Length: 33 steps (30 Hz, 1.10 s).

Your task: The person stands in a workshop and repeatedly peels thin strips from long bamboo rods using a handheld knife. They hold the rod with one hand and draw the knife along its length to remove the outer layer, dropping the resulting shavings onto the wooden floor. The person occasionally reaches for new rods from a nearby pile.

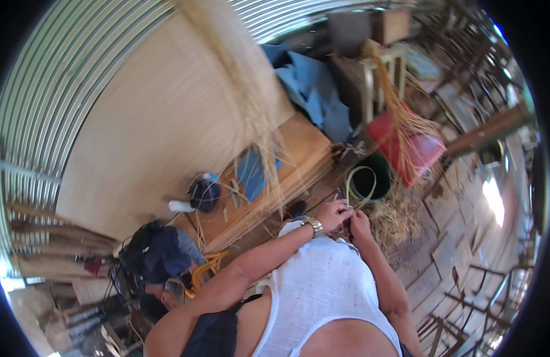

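A thin, pale strip (375, 183), like cane or rattan, rises from my fingers and bends into an open loop. My left hand (333, 215), with a metal wristwatch (313, 225) on its wrist, is closed on the strip's lower end. Close beside it, my right hand (360, 226) has its fingers pinched together near the same end. Both hands are in front of the white tank top (328, 285) I wear. Behind the loop stands a dark green bucket (379, 165). What lies between the fingertips is too small to make out.
Ahead to the left, a wooden bench (227, 232) bears a blue sheet (250, 174) and a dark cloth item (204, 194). A large plywood panel (138, 125) leans behind. Straw-like strands (400, 113) hang over a red chair seat (426, 146). Shavings (400, 223) cover floorboards at right.
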Available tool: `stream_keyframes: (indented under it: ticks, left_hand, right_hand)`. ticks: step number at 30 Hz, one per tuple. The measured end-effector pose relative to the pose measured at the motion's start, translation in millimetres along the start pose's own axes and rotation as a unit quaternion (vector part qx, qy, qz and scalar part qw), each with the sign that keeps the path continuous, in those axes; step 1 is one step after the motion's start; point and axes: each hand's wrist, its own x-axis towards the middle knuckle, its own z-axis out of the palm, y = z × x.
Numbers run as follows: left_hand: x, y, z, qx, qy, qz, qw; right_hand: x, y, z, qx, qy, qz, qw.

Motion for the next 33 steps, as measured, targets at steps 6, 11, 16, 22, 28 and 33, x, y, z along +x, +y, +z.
stream_keyframes:
  ticks: [6,11,16,22,28,33]
  left_hand:
    - [-18.1,8.7,-37.1,0.037,-0.028,-0.107,0.993]
    - [-37.7,0.0,-53.3,-0.123,0.073,-0.018,0.99]
    - [-63.1,-5.3,-159.5,-0.479,0.301,-0.092,0.819]
    - [-141.8,-108.5,-376.9,-0.266,0.635,-0.074,0.721]
    - [-243.5,-235.2,-514.0,0.483,0.573,-0.312,0.584]
    - [-253.7,-308.0,-539.4,0.331,0.334,-0.564,0.679]
  right_hand:
    - [-1.0,1.7,28.2,-0.056,-0.08,0.043,0.994]
    - [-0.1,0.0,48.9,-0.126,-0.139,0.044,0.981]
    - [18.2,18.1,20.3,-0.468,-0.135,-0.21,0.848]
    - [22.7,78.4,-171.3,-0.7,-0.111,-0.182,0.681]
    - [-65.6,62.5,-316.3,-0.759,0.034,0.157,0.631]
    - [-107.6,86.3,-416.6,-0.694,0.067,0.142,0.703]
